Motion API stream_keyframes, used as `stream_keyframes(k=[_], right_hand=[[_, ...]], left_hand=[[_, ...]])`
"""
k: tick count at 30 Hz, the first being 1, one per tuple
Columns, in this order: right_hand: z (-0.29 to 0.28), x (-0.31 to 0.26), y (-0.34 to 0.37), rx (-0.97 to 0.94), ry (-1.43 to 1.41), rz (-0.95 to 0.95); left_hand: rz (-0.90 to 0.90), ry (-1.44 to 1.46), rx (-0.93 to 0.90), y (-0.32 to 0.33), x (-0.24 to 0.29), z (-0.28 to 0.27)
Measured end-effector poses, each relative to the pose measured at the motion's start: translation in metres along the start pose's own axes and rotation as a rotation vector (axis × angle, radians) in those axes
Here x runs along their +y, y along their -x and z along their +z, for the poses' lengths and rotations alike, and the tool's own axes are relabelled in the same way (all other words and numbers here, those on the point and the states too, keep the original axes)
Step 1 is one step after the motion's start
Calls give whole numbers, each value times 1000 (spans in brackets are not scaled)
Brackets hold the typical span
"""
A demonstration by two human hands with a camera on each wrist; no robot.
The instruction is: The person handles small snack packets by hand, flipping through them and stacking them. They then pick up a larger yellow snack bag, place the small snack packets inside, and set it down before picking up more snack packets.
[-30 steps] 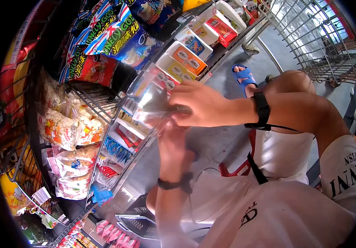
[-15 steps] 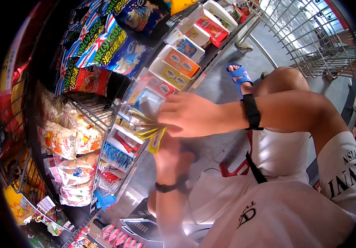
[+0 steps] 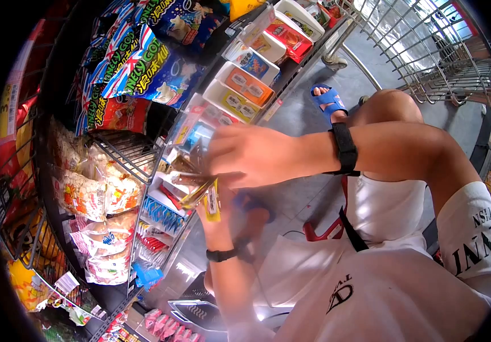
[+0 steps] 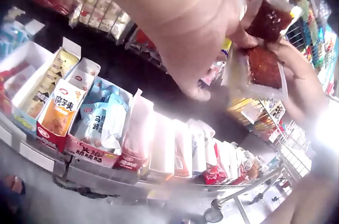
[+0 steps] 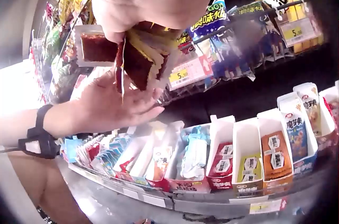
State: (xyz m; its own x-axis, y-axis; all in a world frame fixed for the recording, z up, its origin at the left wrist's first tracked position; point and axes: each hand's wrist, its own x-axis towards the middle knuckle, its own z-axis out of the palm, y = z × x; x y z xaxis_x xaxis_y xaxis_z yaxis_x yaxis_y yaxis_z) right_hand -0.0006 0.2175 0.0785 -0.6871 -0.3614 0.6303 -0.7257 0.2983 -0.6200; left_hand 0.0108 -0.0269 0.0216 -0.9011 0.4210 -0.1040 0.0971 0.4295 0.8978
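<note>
My right hand [image 3: 251,155] pinches several small snack packets [image 3: 213,200] in a fanned bunch. Their clear faces show reddish-brown pieces in the left wrist view, while yellow printed sides show from above. Close below the bunch is my left hand [image 5: 108,104], palm turned up and fingers extended in the right wrist view. Seen from the left wrist, a fingertip of this hand overlaps the edge of the packets [image 4: 265,70]. From the head view most of the left hand is hidden behind the right hand and the packets.
A row of open white snack boxes [image 5: 222,168] lines the shelf edge below the hands. Blue and red snack bags [image 3: 160,74] hang behind it, with popcorn-like bags [image 3: 86,191] lower down. A wire shopping cart [image 3: 428,57] stands at the upper right.
Both hands have shifted slightly left along the shelf. The packets, bunched and glossy a second ago, now fan out with yellow sides showing, still in the right hand.
</note>
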Motion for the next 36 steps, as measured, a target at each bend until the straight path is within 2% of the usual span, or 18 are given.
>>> stream_keyframes(k=[1, 3, 5, 8, 10, 12, 13, 14, 16, 19, 24, 26, 27, 30, 31, 32, 35, 36], right_hand=[[0, 0, -1, 1, 1, 1], [0, 0, -2, 11, -18, -71], [1, 1, -1, 10, -14, -54], [4, 1, -1, 27, -20, -46], [5, 2, -2, 44, -33, -57], [6, 1, -3, 72, -27, -63], [7, 1, -4, 72, -27, -63], [7, 1, -5, 99, -39, -82], [7, 3, -6, 125, -52, -100], [5, 5, -2, 134, -88, -93], [4, 11, 0, 104, -50, -13], [5, 10, 1, 107, -38, 20], [6, 10, 1, 110, -25, 53], [8, 7, 1, 95, 27, 134], [8, 6, 2, 94, 25, 133], [8, 6, 2, 88, 59, 131], [8, 9, 2, 64, 175, 117], [9, 11, 3, 46, 256, 105]], left_hand=[[-308, 222, 100, 6, 31, 5], [-178, 35, 192, 14, -23, -7], [-14, -216, 328, 18, -26, -9], [-4, -153, 402, 22, -31, -13], [109, 30, 383, 17, -18, -9], [225, 1056, 32, 13, 10, -9], [30, 843, 260, 20, 5, -15], [30, 844, 260, 20, 5, -15], [208, 493, 322, 19, 8, -9], [169, 530, 393, 16, 22, -2], [150, 395, 299, 11, 7, -9], [137, 686, 273, 11, -5, -8], [11, 569, 313, 11, 1, -6], [6, 593, 275, 5, 12, -1], [19, 670, 128, 3, 7, -9], [19, 670, 130, 2, 6, -9], [252, 68, 425, -7, 11, -3], [251, 69, 425, -9, 25, -4]])
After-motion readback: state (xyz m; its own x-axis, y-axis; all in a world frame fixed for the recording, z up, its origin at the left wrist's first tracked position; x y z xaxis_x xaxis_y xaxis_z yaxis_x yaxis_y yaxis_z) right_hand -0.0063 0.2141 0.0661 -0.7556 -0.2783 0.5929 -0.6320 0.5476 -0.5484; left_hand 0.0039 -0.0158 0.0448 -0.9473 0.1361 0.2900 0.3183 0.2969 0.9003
